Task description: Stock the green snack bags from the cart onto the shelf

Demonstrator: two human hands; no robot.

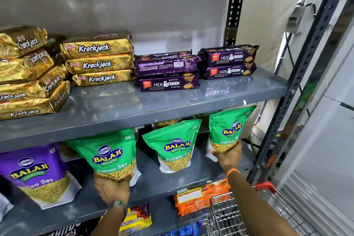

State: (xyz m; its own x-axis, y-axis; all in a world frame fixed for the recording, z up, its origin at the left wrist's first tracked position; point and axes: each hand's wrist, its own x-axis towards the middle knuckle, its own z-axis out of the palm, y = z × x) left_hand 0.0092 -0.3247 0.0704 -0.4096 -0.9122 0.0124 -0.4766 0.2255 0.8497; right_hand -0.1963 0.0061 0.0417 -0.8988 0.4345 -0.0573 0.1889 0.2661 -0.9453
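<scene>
Three green Balaji Ratlami Sev bags stand in a row on the grey middle shelf (153, 182). My left hand (113, 189) grips the bottom of the left green bag (107, 153). My right hand (229, 156) holds the lower edge of the right green bag (228, 128), which sits near the shelf's right end. The middle green bag (175, 145) stands free between them, with more bags partly hidden behind the row. The wire cart (226, 214) with a red handle is at the bottom right, below my right forearm.
A purple Balaji bag (38, 172) stands left of the green ones. The upper shelf carries gold Krackjack packs (97, 61) and purple Hide & Seek packs (168, 71). Orange (199, 197) and yellow packets (138, 216) lie on the shelf below. A slotted steel upright (298, 82) bounds the right side.
</scene>
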